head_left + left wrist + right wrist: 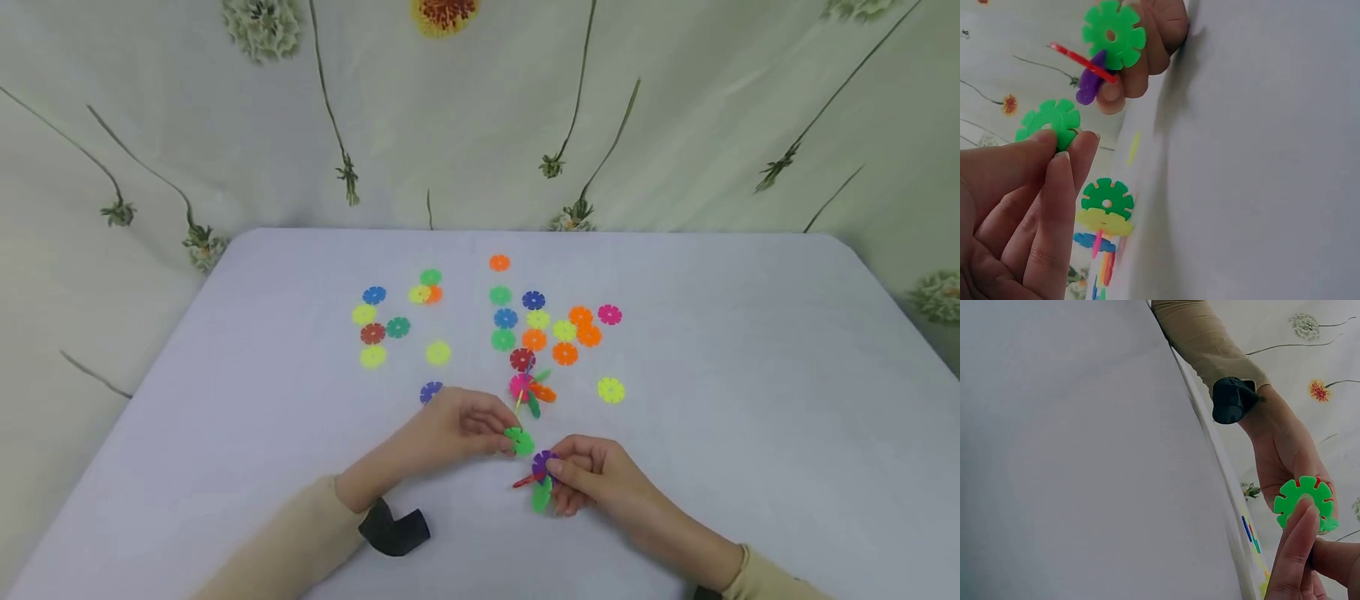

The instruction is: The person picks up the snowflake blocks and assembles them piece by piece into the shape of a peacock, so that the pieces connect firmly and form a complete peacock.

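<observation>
My left hand (450, 425) pinches a green notched plastic disc (521, 443) between thumb and fingertips. Close by on the right, my right hand (607, 479) grips a small cluster of joined discs: a purple disc (542, 463), a red disc (1079, 59) seen edge-on and another green disc (1113, 37). In the left wrist view the held green disc (1054, 117) stays apart from that cluster. Just beyond the left fingertips a larger joined piece stands on the table, with a pink disc (519, 385), an orange disc (546, 393) and green, blue and yellow ones.
Loose notched discs lie across the middle and back of the white table (750, 375), among them a yellow disc (611, 390), a magenta disc (610, 314) and a blue disc (431, 392) beside the left hand. A flower-patterned cloth (480, 125) hangs behind the table.
</observation>
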The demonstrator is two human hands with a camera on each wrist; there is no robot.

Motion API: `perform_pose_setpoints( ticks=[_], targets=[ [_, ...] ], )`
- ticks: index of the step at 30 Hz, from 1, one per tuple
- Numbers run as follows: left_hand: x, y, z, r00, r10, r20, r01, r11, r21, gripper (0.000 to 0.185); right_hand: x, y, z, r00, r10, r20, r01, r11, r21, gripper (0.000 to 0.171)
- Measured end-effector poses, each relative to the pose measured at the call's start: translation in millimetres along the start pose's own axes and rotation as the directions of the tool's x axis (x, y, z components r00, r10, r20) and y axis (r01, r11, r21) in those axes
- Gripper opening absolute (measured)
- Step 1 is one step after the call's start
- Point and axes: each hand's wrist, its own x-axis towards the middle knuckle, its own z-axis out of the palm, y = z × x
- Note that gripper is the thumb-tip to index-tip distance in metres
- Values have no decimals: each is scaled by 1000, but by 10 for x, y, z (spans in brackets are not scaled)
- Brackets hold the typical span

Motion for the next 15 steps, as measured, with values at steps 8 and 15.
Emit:
perform_pose_setpoints(
  ticks=[8, 15],
  targets=[
    [-20, -36, 100, 1000, 9, -12, -9, 1000, -22, 10, -6, 27, -19, 1000, -21, 10, 21, 1000, 2, 19],
    [-4, -34, 153, 999, 47, -20, -48, 996, -74, 11, 6, 1, -28, 1000, -9, 24, 9, 1000, 8, 19]
  ],
)
